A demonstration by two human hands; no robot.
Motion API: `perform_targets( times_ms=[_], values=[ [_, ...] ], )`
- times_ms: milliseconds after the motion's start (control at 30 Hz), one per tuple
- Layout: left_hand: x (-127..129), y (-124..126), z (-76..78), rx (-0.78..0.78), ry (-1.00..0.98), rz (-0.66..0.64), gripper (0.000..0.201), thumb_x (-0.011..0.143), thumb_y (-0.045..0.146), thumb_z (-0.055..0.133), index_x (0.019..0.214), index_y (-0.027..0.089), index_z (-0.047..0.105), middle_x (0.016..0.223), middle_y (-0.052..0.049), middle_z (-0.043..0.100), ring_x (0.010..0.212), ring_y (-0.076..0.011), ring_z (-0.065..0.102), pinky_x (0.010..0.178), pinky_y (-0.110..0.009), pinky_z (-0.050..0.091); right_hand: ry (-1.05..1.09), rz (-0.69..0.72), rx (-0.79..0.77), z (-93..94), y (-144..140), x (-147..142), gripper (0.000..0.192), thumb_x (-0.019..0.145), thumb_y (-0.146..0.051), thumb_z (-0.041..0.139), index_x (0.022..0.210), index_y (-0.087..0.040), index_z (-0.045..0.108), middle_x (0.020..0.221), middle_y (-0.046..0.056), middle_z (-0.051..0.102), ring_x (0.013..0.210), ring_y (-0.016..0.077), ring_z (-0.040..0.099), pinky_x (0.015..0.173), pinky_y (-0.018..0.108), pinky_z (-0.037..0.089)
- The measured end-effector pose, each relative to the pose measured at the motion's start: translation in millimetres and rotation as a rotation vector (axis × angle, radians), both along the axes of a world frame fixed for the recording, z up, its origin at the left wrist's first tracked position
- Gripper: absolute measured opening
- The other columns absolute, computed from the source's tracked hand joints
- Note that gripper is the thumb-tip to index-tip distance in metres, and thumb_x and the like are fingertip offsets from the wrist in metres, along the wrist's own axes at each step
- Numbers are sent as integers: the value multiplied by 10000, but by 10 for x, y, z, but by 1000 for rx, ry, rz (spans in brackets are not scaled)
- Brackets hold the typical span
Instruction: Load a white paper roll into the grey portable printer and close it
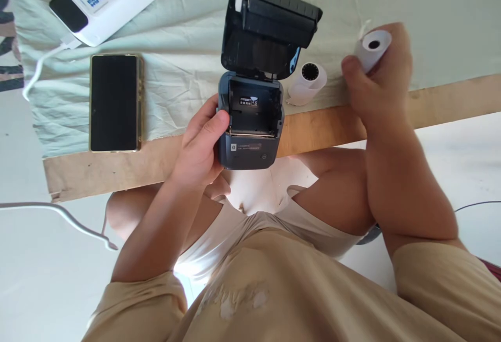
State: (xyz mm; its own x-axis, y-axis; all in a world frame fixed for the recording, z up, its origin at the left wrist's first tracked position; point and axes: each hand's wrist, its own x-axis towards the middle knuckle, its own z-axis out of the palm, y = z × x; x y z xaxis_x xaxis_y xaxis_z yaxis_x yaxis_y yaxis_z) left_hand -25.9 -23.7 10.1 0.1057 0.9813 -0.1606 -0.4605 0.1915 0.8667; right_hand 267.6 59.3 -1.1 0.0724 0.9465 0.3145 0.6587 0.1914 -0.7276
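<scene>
A small dark label printer (250, 153) is gripped at its left side by my left hand (201, 146), thumb along the edge. Its lid (270, 23) stands swung up and back, and no roll shows in its bay. Off to the right, my right hand (381, 78) is closed round a white paper roll (371, 52), whose dark core faces up toward me. Another white paper roll (307, 89) stands on the cloth between the printer and my right hand.
A phone (115, 103) in a clear case lies on the cloth (188, 34) at left. Behind it sits a white power bank (113, 8) with a white cable (37, 70) plugged in. The table's wooden edge (321, 130) runs in front of my knees.
</scene>
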Motion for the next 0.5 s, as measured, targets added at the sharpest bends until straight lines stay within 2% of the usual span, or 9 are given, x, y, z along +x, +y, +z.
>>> perform_targets(
  times_ms=[100,167,267,367,400,467,500],
  values=[
    [2,-3,-10,8,24,11,264,958,474,671,1001,231,766,866,-11,763,967,-205,764,713,-239,603,-45,-96,102,64,-30,-57,436,701,-83,730,1042,-272,535,1018,38,647,909,187,568,827,354,438],
    [0,-5,-17,4,43,3,274,966,480,643,1018,238,763,906,-20,779,1043,-227,759,744,-251,608,-71,-113,121,79,-37,-91,453,728,-88,729,1093,-276,536,1043,27,667,925,182,587,882,353,433],
    [-2,-4,-24,9,40,-3,292,970,485,648,1039,228,768,906,-17,775,961,-198,761,701,-228,591,-159,-152,44,23,-12,-88,409,767,-126,721,1108,-267,544,1012,26,680,851,176,584,840,353,422],
    [-1,0,-27,14,-3,25,277,960,456,685,1019,203,781,884,-3,761,803,-133,735,664,-188,577,-209,-188,-1,-27,2,-36,479,692,-105,757,1103,-249,558,1004,45,681,864,200,579,840,378,424],
    [-2,1,-27,10,-21,36,273,957,444,693,1007,191,782,879,-2,758,762,-115,723,644,-176,570,-210,-187,60,-20,-12,-23,520,667,-97,765,1123,-238,559,1058,67,678,938,223,595,880,394,433],
    [-8,0,-24,-9,-47,39,262,952,418,706,995,170,779,867,-4,754,710,-96,707,602,-161,554,-211,-161,283,28,-73,-31,542,690,-126,759,1184,-213,554,1186,108,634,1118,265,598,962,429,438],
    [-13,-1,-21,-22,-52,30,251,952,401,709,997,163,775,861,-7,752,697,-96,705,584,-161,549,-212,-123,410,58,-114,-59,482,751,-166,729,1199,-204,556,1182,109,613,1134,267,604,946,435,447]
  ],
)
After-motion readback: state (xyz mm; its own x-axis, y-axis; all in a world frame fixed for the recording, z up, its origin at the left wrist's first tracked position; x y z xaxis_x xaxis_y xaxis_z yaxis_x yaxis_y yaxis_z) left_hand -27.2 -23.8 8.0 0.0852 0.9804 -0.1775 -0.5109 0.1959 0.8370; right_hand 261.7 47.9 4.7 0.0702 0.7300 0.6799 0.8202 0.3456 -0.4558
